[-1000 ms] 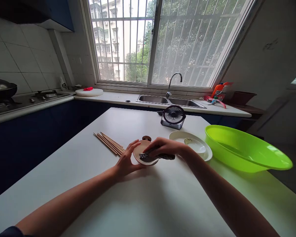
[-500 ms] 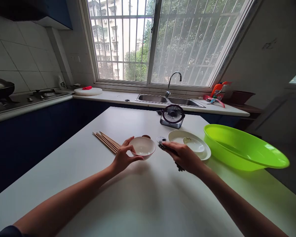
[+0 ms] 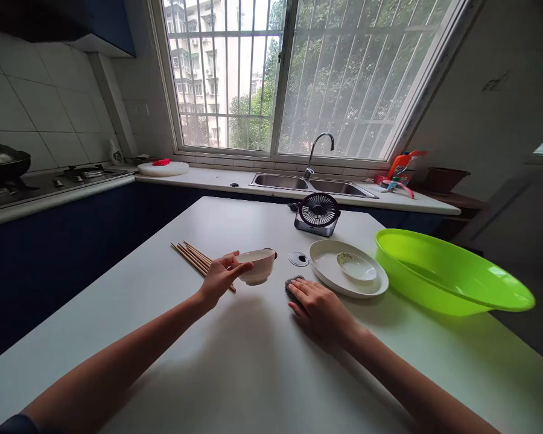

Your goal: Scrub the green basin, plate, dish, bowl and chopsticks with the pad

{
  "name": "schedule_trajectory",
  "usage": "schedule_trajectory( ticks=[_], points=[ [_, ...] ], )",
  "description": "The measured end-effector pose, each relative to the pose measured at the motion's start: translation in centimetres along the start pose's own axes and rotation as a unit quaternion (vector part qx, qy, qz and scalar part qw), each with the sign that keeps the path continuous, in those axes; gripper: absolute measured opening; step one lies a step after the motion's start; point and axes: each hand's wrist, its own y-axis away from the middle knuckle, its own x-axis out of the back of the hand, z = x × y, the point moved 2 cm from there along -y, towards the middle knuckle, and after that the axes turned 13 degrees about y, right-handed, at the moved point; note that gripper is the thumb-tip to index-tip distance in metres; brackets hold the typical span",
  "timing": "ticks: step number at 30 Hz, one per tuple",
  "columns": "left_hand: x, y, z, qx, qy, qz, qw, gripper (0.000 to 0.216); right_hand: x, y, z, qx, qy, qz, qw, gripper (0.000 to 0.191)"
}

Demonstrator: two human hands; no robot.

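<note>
My left hand point(image 3: 217, 278) grips a small beige bowl point(image 3: 259, 265) by its near rim and holds it just above the white table point(image 3: 235, 367), beside a bundle of wooden chopsticks point(image 3: 198, 258). My right hand point(image 3: 315, 307) lies flat on the table with its fingers over a dark scouring pad point(image 3: 291, 283), most of which is hidden. A white plate point(image 3: 330, 271) with a small saucer point(image 3: 356, 266) in it sits just right of the pad. A small round lid point(image 3: 298, 259) lies between the bowl and the plate.
A bright green basin point(image 3: 447, 278) stands at the right. A small black desk fan point(image 3: 317, 213) sits at the table's far end. Beyond are a counter with a double sink point(image 3: 312, 184), a tap, a stove with a wok point(image 3: 2, 161) at left, and a barred window.
My right hand took the scouring pad out of the bowl and set it down on the table. My left hand turned the bowl upright and lifted it slightly to the left.
</note>
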Motion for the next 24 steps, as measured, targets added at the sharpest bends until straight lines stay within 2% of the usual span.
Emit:
schedule_trajectory(
  ticks=[2,5,8,11,13,19,22,24],
  points=[
    [-0.1,0.0,0.5,0.024,0.008,-0.014,1.000,0.049,0.6,-0.2,-0.1,-0.002,-0.006,0.010,1.000,0.033],
    [-0.2,-0.1,1.1,0.051,0.021,-0.051,0.997,0.052,1.7,-0.8,-0.2,-0.006,-0.025,0.066,0.997,0.040],
    [-0.2,-0.1,1.4,0.064,0.032,-0.079,0.994,0.053,2.9,-1.9,-0.7,-0.008,-0.050,0.123,0.991,0.060],
    [-0.1,-0.1,1.4,0.078,0.029,-0.082,0.993,0.053,3.6,-3.4,-1.4,0.001,-0.068,0.132,0.989,0.082],
    [0.0,-0.1,1.2,0.095,0.024,-0.087,0.991,0.053,3.7,-4.4,-1.8,0.014,-0.081,0.128,0.988,0.088],
    [0.1,-0.2,1.2,0.138,-0.002,-0.117,0.984,0.058,2.9,-5.4,-1.8,0.009,-0.161,0.123,0.979,0.082],
    [0.2,-0.4,1.9,0.145,0.022,-0.118,0.982,0.065,2.6,-5.2,-1.1,-0.043,-0.228,0.126,0.965,0.077],
    [0.3,-0.5,2.4,0.136,0.025,-0.095,0.986,0.069,2.5,-5.2,-0.7,-0.096,-0.281,0.129,0.946,0.073]
  ],
)
